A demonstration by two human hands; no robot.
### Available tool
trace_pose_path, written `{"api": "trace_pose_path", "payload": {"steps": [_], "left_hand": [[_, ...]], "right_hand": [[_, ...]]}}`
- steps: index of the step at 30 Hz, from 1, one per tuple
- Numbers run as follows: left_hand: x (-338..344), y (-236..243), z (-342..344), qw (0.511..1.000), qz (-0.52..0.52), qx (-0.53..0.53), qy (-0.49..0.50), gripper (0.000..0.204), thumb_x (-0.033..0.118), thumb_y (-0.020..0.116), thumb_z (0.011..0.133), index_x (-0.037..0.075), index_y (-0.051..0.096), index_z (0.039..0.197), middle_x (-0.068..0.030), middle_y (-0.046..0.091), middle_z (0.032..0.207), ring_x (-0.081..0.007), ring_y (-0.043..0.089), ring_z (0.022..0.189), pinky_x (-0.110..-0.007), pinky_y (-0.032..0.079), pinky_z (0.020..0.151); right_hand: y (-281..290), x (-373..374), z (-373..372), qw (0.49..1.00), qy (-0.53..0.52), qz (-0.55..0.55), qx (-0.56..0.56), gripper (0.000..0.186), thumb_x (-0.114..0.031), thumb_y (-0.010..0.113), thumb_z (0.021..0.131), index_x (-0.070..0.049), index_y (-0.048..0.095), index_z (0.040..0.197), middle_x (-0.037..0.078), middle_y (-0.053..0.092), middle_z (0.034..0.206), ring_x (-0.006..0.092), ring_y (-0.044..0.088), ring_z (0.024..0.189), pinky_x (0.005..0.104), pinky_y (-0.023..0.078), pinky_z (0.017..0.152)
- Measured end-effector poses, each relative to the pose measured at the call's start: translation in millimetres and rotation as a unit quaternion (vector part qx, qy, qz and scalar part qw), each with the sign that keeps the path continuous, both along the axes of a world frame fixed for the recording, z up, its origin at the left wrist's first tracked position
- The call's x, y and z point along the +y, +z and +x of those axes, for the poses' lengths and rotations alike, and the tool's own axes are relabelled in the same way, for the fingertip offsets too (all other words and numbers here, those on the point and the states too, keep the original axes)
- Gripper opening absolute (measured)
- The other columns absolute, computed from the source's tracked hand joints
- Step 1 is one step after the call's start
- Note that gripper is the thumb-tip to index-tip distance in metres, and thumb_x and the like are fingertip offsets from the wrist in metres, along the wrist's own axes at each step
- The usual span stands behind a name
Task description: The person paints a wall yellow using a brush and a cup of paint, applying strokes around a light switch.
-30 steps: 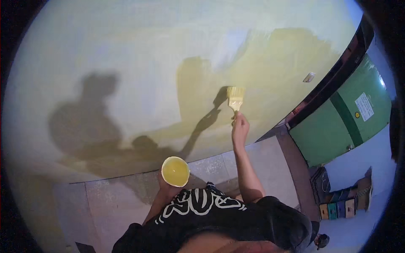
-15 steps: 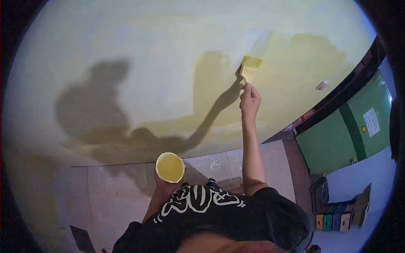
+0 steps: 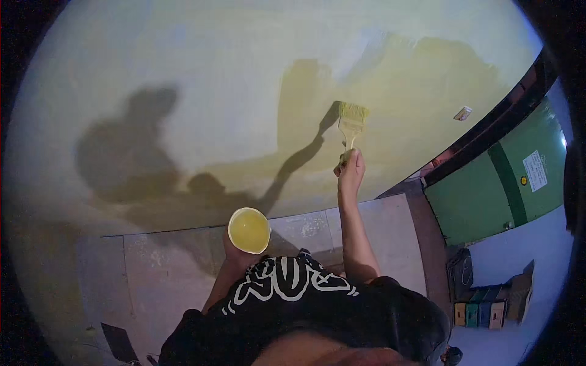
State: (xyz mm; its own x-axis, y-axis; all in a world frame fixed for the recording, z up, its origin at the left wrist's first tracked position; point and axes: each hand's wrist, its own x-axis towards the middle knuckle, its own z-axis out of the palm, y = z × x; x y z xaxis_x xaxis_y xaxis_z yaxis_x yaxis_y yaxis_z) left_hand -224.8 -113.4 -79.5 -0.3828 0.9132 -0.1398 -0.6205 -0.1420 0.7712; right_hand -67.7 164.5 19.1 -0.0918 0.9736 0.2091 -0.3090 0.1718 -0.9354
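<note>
A wide paintbrush [image 3: 351,122] with pale yellow bristles is gripped by its handle in my right hand [image 3: 351,171]. Its bristles point up and lie at the wall [image 3: 213,79], within the yellow-painted area [image 3: 421,91]; whether they press on it I cannot tell. My left hand [image 3: 237,251] holds a round tub of yellow paint [image 3: 249,230] in front of my body, its fingers mostly hidden beneath and behind the tub. The wall left of the yellow patch is paler, and my shadow falls across it.
Light floor boards or tiles [image 3: 165,268] run along the foot of the wall. On the right are a small wall fitting [image 3: 463,113], a green door [image 3: 476,195] with a paper on it, and several coloured box files [image 3: 479,314]. A dark flat panel [image 3: 119,343] lies at lower left.
My right hand has drawn the brush down and slightly left along the wall. The tub in my left hand sits a little higher and further right in view.
</note>
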Motion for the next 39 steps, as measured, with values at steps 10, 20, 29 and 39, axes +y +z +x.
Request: {"api": "trace_pose_path", "payload": {"steps": [10, 20, 29, 39], "left_hand": [[-17, -13, -10, 0.988, -0.047, 0.147, 0.013, 0.053, 0.042, 0.057, 0.092, 0.006, 0.05, 0.131, -0.0147, 0.059, 0.127, -0.0342, 0.059, 0.114, -0.046, 0.054, 0.09], [-41, 3, -23, 0.96, -0.011, 0.273, 0.057, 0.054, 0.042, 0.05, 0.09, 0.008, 0.05, 0.132, -0.016, 0.061, 0.125, -0.0343, 0.058, 0.117, -0.05, 0.047, 0.1], [-45, 0, -42, 0.987, 0.073, -0.143, 0.012, 0.052, 0.011, 0.057, 0.08, 0.008, 0.048, 0.131, -0.0161, 0.055, 0.13, -0.0329, 0.057, 0.113, -0.042, 0.056, 0.076], [-34, -1, -50, 0.931, 0.139, -0.334, -0.05, 0.061, 0.057, 0.052, 0.09, 0.013, 0.048, 0.132, -0.0153, 0.047, 0.134, -0.0376, 0.05, 0.117, -0.037, 0.055, 0.063]], "right_hand": [[103, 48, -68, 0.967, -0.066, 0.238, 0.056, 0.028, -0.017, 0.046, 0.104, -0.002, 0.043, 0.127, 0.001, 0.046, 0.09, 0.0112, 0.044, 0.071, 0.0274, 0.042, 0.064], [109, 52, -103, 0.835, -0.297, 0.402, -0.229, 0.05, -0.01, 0.058, 0.094, -0.01, 0.048, 0.143, 0.011, 0.051, 0.077, 0.023, 0.052, 0.067, 0.0348, 0.046, 0.062], [124, 20, -98, 0.821, -0.309, 0.384, -0.29, 0.046, -0.013, 0.064, 0.092, -0.009, 0.056, 0.137, 0.009, 0.059, 0.074, 0.0195, 0.055, 0.061, 0.0324, 0.047, 0.06], [128, 25, -93, 0.805, -0.322, 0.368, -0.335, 0.048, -0.013, 0.066, 0.09, -0.014, 0.057, 0.137, 0.009, 0.058, 0.064, 0.018, 0.056, 0.054, 0.0312, 0.047, 0.055]]}}
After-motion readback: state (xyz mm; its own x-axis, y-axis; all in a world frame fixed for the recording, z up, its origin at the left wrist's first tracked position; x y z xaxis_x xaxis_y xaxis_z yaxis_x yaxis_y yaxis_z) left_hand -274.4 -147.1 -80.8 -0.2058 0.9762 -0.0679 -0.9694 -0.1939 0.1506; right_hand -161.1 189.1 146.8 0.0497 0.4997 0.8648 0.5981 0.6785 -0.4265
